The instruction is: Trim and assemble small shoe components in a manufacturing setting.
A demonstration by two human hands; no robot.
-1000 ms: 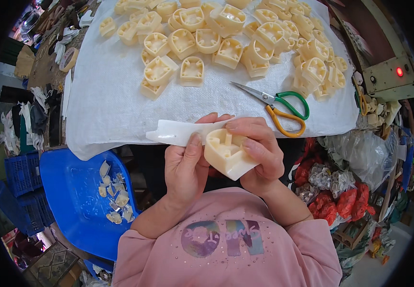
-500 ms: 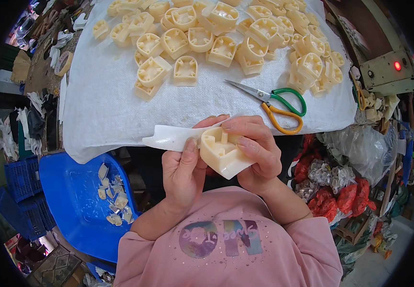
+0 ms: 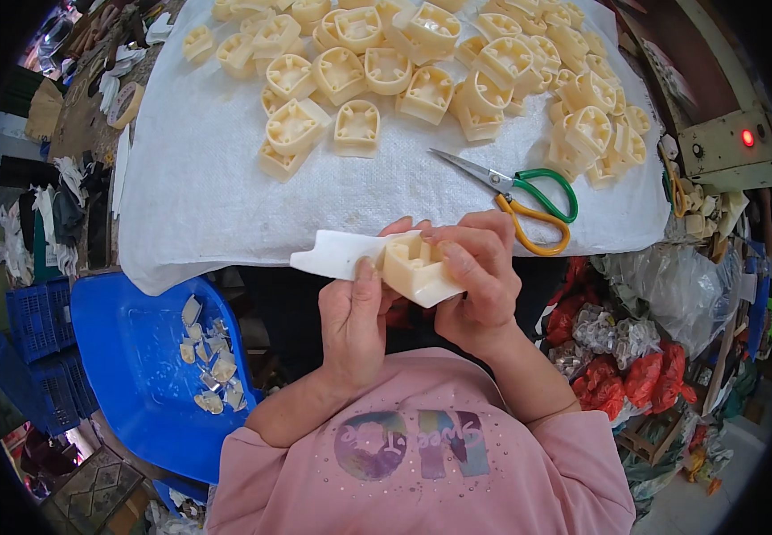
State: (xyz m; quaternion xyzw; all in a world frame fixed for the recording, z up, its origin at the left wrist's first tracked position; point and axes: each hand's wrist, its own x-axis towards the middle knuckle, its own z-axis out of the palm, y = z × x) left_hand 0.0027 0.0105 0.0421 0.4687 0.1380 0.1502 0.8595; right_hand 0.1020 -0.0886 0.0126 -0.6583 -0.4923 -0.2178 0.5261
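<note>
Between my hands, at the near edge of the cloth-covered table, is a cream moulded plastic housing (image 3: 416,282), hollow with posts inside. My right hand (image 3: 482,287) grips its right side, fingers over the rim. My left hand (image 3: 354,325) pinches a white glossy strip (image 3: 336,254) with its thumb against the housing's left side; the other left fingers are largely hidden behind. The strip sticks out to the left; whether it is fixed to the housing I cannot tell. Scissors (image 3: 504,184) with one green and one orange handle lie partly open beyond my right hand.
Many similar cream housings (image 3: 357,127) are heaped across the far part of the white cloth (image 3: 192,192). A blue tub (image 3: 141,383) with small offcuts stands at lower left. Red and clear plastic bags (image 3: 669,361) crowd the right. A control box with a red lamp (image 3: 747,138) stands at far right.
Both hands have lifted the housing slightly away from my body and tilted it, so less of its inside shows. The white strip has swung a little upward. My grip stays on both.
</note>
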